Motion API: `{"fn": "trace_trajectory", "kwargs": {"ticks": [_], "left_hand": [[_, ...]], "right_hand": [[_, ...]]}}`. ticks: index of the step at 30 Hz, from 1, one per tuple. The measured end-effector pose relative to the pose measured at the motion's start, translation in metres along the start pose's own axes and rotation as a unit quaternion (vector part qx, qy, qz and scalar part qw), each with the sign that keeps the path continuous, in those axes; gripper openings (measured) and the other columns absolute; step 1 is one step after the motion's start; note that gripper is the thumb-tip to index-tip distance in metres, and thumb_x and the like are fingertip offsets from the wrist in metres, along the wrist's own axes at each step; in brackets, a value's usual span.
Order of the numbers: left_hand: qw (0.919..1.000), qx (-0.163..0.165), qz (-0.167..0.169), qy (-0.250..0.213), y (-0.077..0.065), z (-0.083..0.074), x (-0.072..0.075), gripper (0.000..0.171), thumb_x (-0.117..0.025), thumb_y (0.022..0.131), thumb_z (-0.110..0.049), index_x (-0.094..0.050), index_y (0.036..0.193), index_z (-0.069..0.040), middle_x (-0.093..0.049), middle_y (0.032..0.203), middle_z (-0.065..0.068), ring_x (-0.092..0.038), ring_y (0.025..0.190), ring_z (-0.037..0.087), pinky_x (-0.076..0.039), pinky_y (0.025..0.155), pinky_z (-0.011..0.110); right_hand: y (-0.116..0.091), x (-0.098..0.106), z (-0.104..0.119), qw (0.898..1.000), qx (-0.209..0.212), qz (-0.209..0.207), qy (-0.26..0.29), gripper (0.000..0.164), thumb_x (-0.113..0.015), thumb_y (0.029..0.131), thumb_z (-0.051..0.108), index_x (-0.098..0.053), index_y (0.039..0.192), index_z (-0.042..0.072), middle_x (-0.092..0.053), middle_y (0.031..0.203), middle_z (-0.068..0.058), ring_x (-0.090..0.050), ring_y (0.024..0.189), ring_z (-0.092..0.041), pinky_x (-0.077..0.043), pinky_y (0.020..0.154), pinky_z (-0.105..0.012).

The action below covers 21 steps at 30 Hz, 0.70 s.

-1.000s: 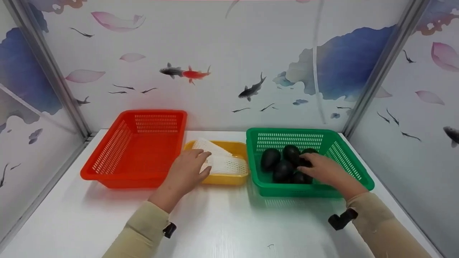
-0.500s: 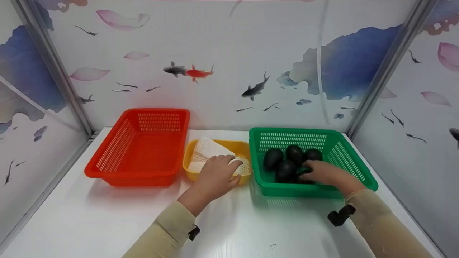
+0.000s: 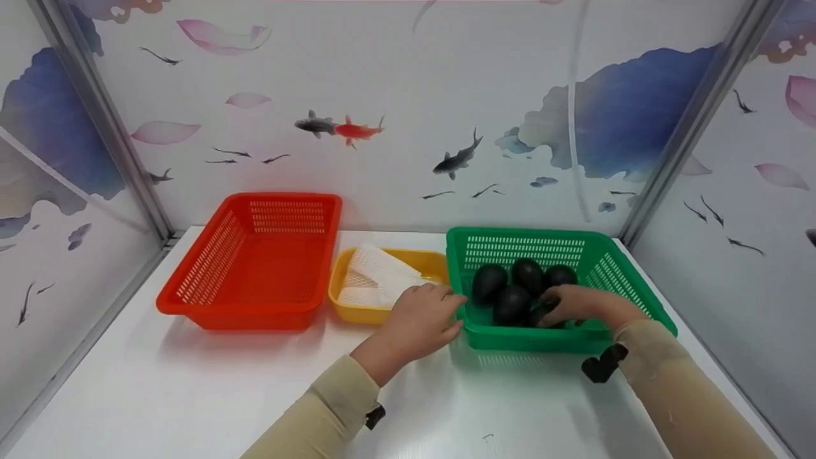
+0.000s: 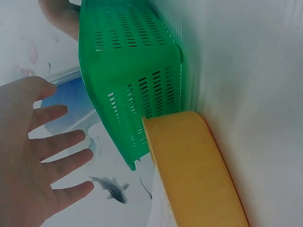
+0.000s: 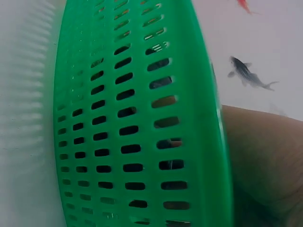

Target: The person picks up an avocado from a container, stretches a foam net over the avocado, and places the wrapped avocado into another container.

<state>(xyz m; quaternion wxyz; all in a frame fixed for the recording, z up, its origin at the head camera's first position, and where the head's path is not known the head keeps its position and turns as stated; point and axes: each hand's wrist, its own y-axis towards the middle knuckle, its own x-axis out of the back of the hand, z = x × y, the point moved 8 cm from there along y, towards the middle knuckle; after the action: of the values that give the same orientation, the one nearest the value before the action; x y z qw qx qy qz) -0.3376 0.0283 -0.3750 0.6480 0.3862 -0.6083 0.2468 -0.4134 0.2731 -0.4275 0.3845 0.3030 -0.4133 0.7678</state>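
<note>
Several black, egg-shaped avocados [image 3: 512,305] lie in the green basket [image 3: 612,338]. My right hand [image 3: 583,303] reaches over the basket's front rim and grips one of them near that side, its thumb and fingers about the fruit and partly covering it. In the right wrist view the basket wall hides most of this hand. My left hand [image 3: 421,319] holds nothing; its fingers are spread between the yellow tray [image 3: 357,315] and the green basket, the tips near the basket's left rim. White foam net sleeves [image 3: 376,271] lie in the yellow tray, partly behind the left hand.
A red basket [image 3: 274,309] with nothing in it stands left of the yellow tray. All three containers line the back of the white table [image 3: 268,389]. Printed panels [image 3: 382,64] close off the back and both sides.
My left hand has moved right, from over the foam net sleeves to beside the green basket. My right hand has lowered among the avocados and closed its fingers on a front one.
</note>
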Motion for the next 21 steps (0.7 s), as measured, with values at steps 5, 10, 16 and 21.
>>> {"fn": "trace_trajectory", "kwargs": {"ticks": [5,10,16,21], "left_hand": [[0.9999,-0.006,0.008,0.0,0.003,-0.006,-0.003,0.045,-0.051,0.099,-0.045,-0.055,0.138,-0.023,-0.055,0.134,0.001,-0.051,0.12,0.021,-0.042,0.103,0.041],[0.9999,-0.01,0.004,-0.005,0.006,-0.009,-0.004,0.044,-0.052,0.099,-0.045,-0.055,0.137,-0.023,-0.056,0.132,0.0,-0.052,0.118,0.02,-0.044,0.101,0.039],[0.9997,-0.018,-0.012,-0.007,0.007,-0.01,-0.003,0.041,-0.053,0.1,-0.042,-0.056,0.136,-0.022,-0.057,0.13,0.001,-0.053,0.115,0.02,-0.045,0.098,0.038],[0.9997,-0.02,-0.009,-0.013,0.01,-0.012,-0.003,0.043,-0.05,0.1,-0.044,-0.054,0.137,-0.023,-0.054,0.134,0.002,-0.05,0.12,0.019,-0.043,0.101,0.039]], "right_hand": [[0.003,-0.002,-0.001,1.0,-0.004,0.019,0.021,0.073,-0.074,0.085,0.037,-0.045,0.139,-0.004,-0.047,0.136,-0.025,-0.055,0.11,-0.032,-0.051,0.086,-0.051],[0.007,-0.003,-0.003,0.999,0.014,0.024,0.026,0.073,-0.075,0.085,0.037,-0.047,0.138,-0.004,-0.049,0.135,-0.023,-0.056,0.108,-0.03,-0.051,0.086,-0.05],[0.013,-0.004,-0.001,0.999,0.029,0.02,0.031,0.068,-0.077,0.083,0.035,-0.051,0.135,-0.002,-0.051,0.132,-0.022,-0.058,0.102,-0.028,-0.053,0.082,-0.047],[0.014,0.003,0.002,0.999,0.046,-0.011,-0.014,0.063,-0.079,0.079,0.038,-0.057,0.125,0.002,-0.056,0.122,-0.016,-0.055,0.098,-0.026,-0.052,0.077,-0.042]]}}
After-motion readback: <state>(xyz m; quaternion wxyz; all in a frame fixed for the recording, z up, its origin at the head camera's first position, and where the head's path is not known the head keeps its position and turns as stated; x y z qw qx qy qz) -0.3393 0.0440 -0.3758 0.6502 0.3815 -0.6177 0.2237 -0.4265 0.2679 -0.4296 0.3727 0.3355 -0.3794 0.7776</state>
